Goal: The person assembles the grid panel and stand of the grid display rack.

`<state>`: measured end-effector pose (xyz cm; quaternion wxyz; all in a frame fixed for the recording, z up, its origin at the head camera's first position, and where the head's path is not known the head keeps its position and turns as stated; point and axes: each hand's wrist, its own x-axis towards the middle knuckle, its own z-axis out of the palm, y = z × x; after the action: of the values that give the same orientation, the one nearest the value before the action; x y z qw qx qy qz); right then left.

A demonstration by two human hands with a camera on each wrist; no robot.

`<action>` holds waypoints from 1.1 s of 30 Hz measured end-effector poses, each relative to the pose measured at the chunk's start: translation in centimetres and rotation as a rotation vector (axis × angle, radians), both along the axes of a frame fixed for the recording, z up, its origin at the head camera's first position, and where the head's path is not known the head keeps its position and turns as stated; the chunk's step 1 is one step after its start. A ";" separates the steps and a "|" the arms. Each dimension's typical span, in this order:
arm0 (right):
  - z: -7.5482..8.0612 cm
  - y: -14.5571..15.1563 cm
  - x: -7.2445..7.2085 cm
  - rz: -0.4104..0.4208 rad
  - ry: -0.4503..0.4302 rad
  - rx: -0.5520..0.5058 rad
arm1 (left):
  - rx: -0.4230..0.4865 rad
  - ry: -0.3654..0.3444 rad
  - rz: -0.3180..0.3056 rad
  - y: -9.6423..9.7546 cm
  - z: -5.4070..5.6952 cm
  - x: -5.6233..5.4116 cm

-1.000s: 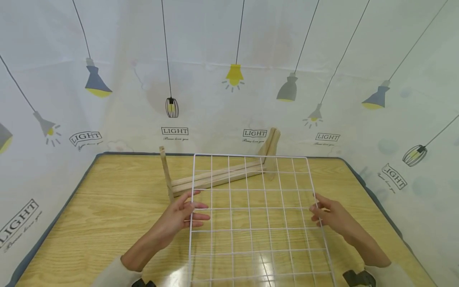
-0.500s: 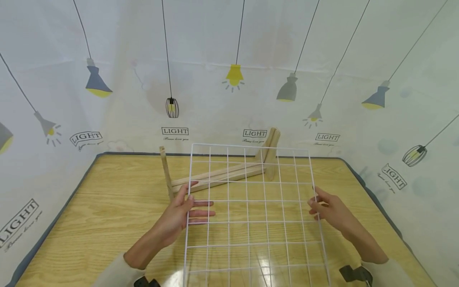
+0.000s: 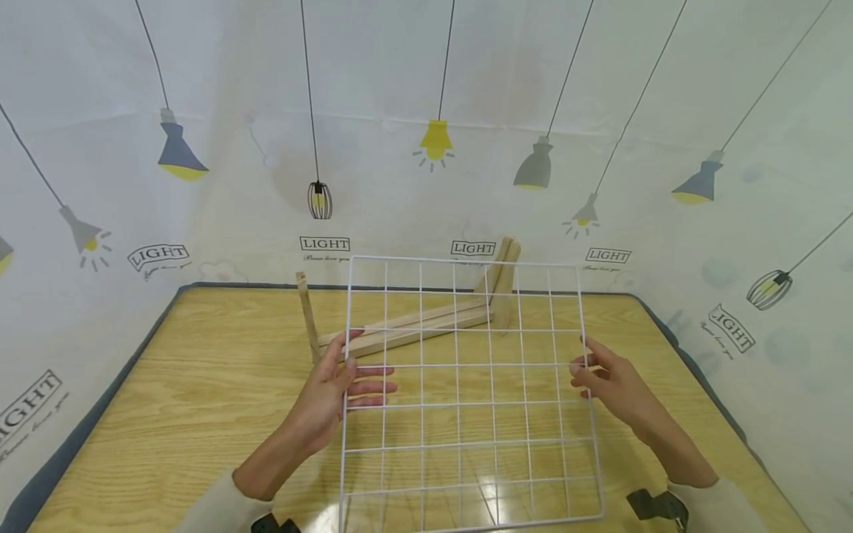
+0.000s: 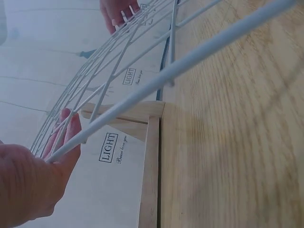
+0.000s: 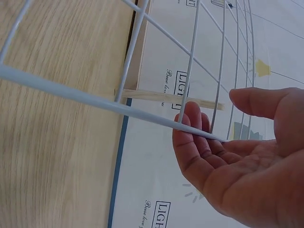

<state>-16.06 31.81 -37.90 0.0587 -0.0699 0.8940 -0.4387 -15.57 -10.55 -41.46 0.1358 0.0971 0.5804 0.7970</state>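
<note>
A white wire grid panel (image 3: 456,364) is held up in front of me, tilted, with its lower edge showing above the table in the head view. My left hand (image 3: 326,392) holds its left edge, thumb in front and fingers spread behind the wires. On the opposite edge my right hand (image 3: 620,389) curls its fingers round the rim wire (image 5: 142,115), which the right wrist view shows close up. Behind the panel stands a wooden frame (image 3: 403,340), a long low beam with an upright at each end, partly crossed by the wires.
The wood-grain table (image 3: 200,385) has a dark blue edge strip (image 3: 120,385). White cloth walls (image 3: 380,200) printed with lamps and "LIGHT" labels enclose it at the back and both sides. Dark straps (image 3: 660,508) sit at the wrists.
Both hands have lifted the panel, so its top edge stands higher against the wall and its bottom edge has come into view. The wooden frame has stayed put.
</note>
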 end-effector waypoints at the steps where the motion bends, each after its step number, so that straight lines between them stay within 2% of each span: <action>1: 0.0 -0.1 0.0 0.001 0.003 -0.004 | -0.001 0.002 0.003 0.0 0.1 0.0; 11: 0.6 -1.0 -0.2 -0.031 0.012 0.005 | 0.002 0.020 0.046 0.0 0.0 0.0; 17: 0.7 -1.5 -0.2 -0.040 0.076 0.066 | 0.012 0.055 0.064 -0.1 -0.1 0.0; 25: 0.9 -2.4 -0.1 -0.049 0.177 0.117 | 0.017 0.058 0.090 0.1 0.2 -0.1; 28: 1.0 -3.0 0.0 -0.058 0.274 0.127 | 0.017 0.059 0.096 0.2 0.3 -0.2; 31: 1.0 -4.1 0.4 -0.057 0.433 0.148 | 0.027 0.059 0.100 0.2 0.4 -0.2; 33: 1.0 -5.0 0.7 -0.018 0.528 0.149 | 0.033 0.058 0.102 0.2 0.5 -0.2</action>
<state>-15.36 26.79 -36.95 -0.1751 -0.1696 0.9086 -0.3390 -15.81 -10.33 -40.96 0.0764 0.0929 0.5749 0.8093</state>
